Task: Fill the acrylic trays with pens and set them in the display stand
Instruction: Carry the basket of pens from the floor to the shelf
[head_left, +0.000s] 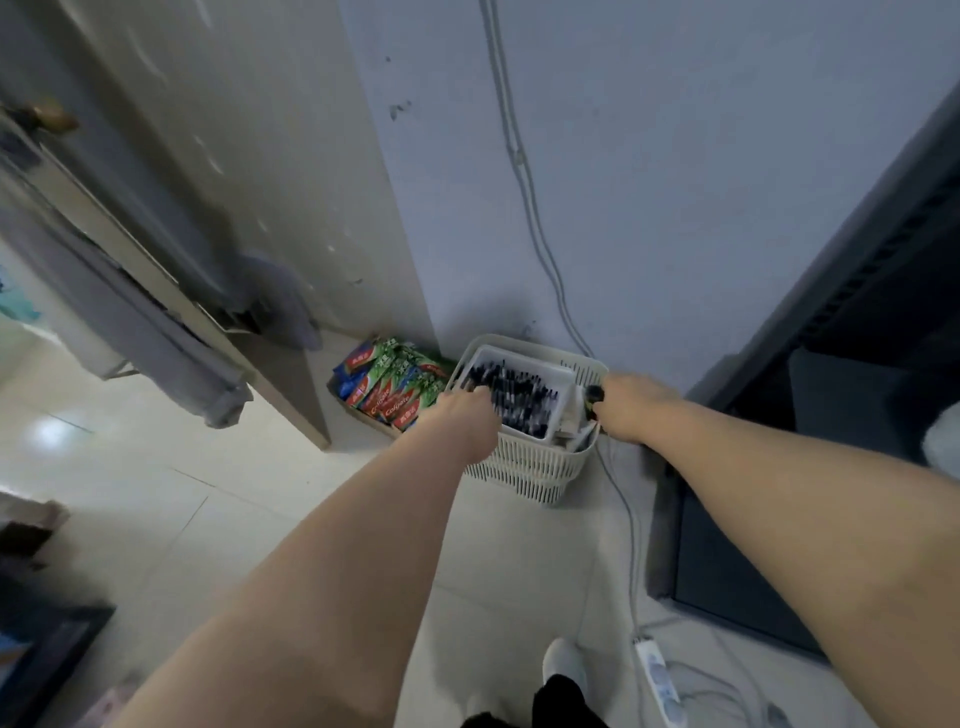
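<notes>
Floor corner, basket (524, 480) between hands. Left hand (467, 413) at pen tray (540, 364) edge, grip unclear; right hand (631, 410) curled round dark object (594, 393). Likely fetching pens (519, 400); next: level lift.

My left hand (465, 413) is hiding its fingertips among the blurry dark pens (519, 397). My right hand (631, 413) is holding a small dark thing (594, 393), mostly hidden; I am not able to tell what it is.
</notes>
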